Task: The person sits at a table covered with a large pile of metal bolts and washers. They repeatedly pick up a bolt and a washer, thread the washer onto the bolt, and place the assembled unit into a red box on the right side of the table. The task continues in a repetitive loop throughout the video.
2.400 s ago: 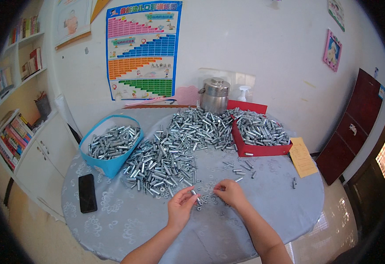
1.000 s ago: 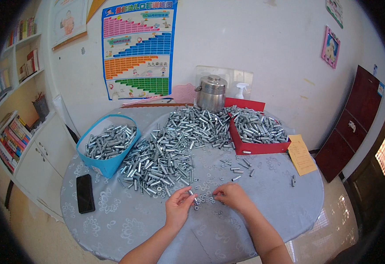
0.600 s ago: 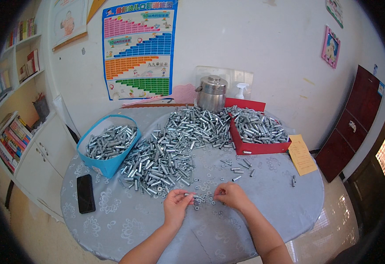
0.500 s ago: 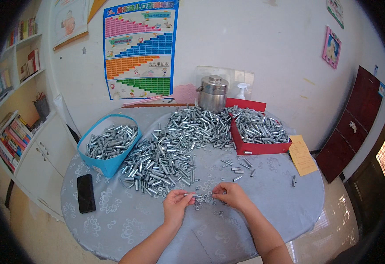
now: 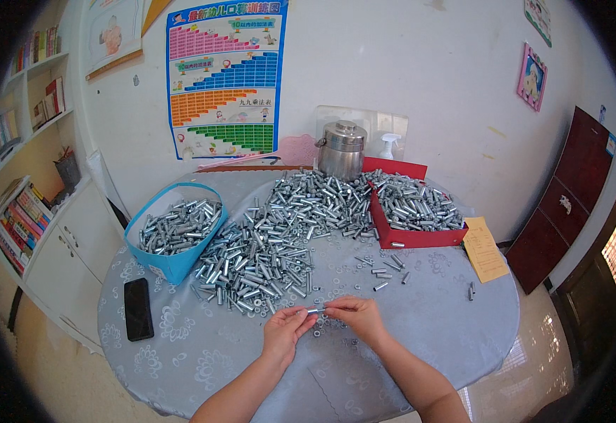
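Between my two hands, above the near middle of the table, is a shiny metal expansion bolt (image 5: 314, 311). My left hand (image 5: 286, 331) pinches one end of it between thumb and fingers. Closed around its other end are the fingertips of my right hand (image 5: 357, 315); whether a small washer or nut is also in them is hidden. Several loose washers and nuts (image 5: 317, 333) lie on the cloth just below and between the hands. Beyond them spreads a big heap of similar metal bolts and sleeves (image 5: 259, 261).
A blue bin (image 5: 174, 266) full of bolts stands left, a red box (image 5: 421, 238) of them right. A black phone (image 5: 138, 310) lies at the left edge, a yellow paper (image 5: 485, 250) at the right. A steel pot (image 5: 342, 151) stands behind the heap.
My right hand has moved left and come up against the bolt in my left hand. A small gap between the hands has closed.
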Available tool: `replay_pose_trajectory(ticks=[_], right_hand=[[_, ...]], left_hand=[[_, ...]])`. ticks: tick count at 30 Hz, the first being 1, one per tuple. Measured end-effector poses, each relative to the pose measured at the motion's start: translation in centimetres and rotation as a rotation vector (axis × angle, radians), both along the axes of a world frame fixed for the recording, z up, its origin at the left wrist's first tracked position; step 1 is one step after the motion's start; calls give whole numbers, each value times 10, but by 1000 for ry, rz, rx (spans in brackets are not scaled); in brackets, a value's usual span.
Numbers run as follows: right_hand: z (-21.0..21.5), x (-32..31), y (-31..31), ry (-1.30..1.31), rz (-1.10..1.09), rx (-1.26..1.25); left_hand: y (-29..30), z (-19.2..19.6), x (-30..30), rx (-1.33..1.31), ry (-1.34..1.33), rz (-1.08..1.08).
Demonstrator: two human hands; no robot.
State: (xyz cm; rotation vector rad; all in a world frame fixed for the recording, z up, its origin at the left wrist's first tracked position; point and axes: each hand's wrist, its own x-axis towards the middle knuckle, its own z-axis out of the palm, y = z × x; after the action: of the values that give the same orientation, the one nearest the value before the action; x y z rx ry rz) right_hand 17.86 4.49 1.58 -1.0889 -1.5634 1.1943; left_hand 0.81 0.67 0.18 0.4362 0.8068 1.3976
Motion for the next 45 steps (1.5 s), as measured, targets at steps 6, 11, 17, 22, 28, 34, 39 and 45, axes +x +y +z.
replay_pose_trajectory(ticks=[6, 11, 17, 22, 28, 34, 39, 45], right_hand=[[-6, -4, -2, 12, -14, -27], [-1, -7, -6, 127, 27, -148], [6, -8, -10, 146, 20, -147], [8, -5, -7, 84, 74, -116], [1, 3, 0, 195, 75, -101], [24, 18, 6, -313, -19, -65], [26, 34, 0, -941, 142, 159], [21, 29, 1, -975, 190, 165]], left_hand=[[0, -1, 0, -15, -33, 14], [1, -5, -1, -22, -71, 34], [1, -5, -1, -23, -77, -1], [0, -5, -1, -13, -56, -60], [-3, 7, -1, -64, 107, -192], [-1, 0, -2, -36, 114, -134], [-1, 2, -2, -34, 83, -105], [-1, -1, -2, -32, 84, -108]])
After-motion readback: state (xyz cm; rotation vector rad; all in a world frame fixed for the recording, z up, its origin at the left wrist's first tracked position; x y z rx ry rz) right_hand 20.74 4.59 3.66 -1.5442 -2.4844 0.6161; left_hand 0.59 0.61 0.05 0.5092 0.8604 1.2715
